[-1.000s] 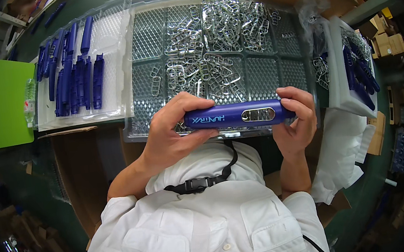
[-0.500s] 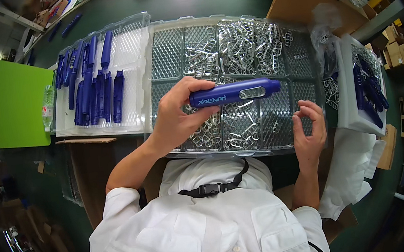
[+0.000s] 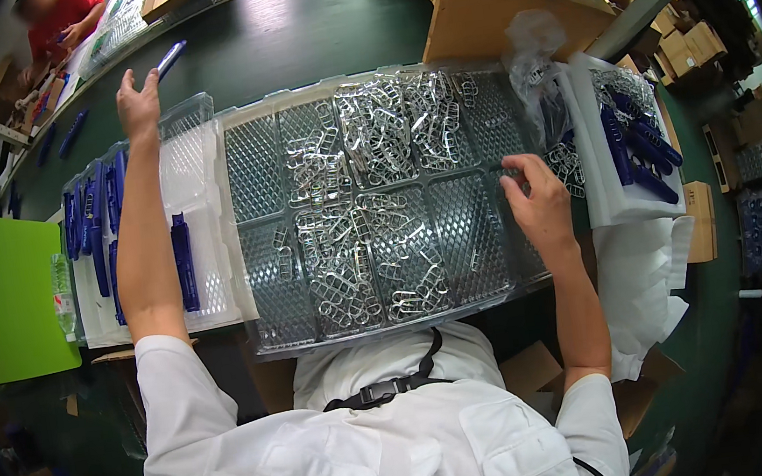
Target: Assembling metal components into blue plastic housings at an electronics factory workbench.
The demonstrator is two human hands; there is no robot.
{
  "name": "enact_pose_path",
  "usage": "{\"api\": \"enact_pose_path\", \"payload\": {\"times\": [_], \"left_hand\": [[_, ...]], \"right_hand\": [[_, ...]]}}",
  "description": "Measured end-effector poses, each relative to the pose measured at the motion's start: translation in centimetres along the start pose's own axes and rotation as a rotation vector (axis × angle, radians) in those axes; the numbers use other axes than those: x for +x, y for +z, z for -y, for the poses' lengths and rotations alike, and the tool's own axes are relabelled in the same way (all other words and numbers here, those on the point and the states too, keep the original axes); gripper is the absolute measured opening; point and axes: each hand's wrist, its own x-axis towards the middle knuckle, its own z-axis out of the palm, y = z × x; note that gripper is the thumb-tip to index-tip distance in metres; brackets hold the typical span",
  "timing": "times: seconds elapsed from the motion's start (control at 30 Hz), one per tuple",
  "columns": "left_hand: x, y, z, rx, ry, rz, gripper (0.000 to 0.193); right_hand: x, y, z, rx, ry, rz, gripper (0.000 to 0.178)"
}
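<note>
My left hand (image 3: pixel 139 106) reaches far out over the green bench at the upper left, fingers apart. Right beside its thumb is a blue tapered plastic casing (image 3: pixel 173 59); it looks free of the grip, its pale side catching light. My right hand (image 3: pixel 542 205) hovers over the right edge of a clear compartment tray (image 3: pixel 255 163), thumb and forefinger apart, nothing seen between them. Small silver oval metal frames (image 3: pixel 373 131) lie heaped in several compartments. Beneath my left forearm, a second clear tray (image 3: pixel 213 248) holds blue casing parts (image 3: pixel 184 260), some hidden by the arm.
On the right stands a white foam box (image 3: pixel 594 167) with blue parts and silver frames, next to a crumpled plastic bag (image 3: pixel 533 42). A wooden box (image 3: pixel 477 11) sits behind. At left are a green board (image 3: pixel 2 291) and a bottle (image 3: pixel 62 293). Another person (image 3: pixel 66 29) is across the bench.
My left hand has carried the blue casing from above the compartment tray to the far upper left and seems to have let go. My right hand keeps near the tray's right side. The view has shifted.
</note>
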Motion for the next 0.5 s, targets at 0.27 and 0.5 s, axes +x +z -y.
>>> {"api": "enact_pose_path", "payload": {"times": [0.27, 0.5], "left_hand": [[-13.7, -19.0, -3.6, -0.469, 0.155, -0.037, 0.044], [-36.6, -35.3, 8.4, -0.189, -0.147, -0.257, 0.026]], "right_hand": [[6.9, 6.5, -1.1, -0.415, -0.170, 0.223, 0.022], [9.2, 7.4, -4.1, -0.375, -0.273, 0.412, 0.022]]}}
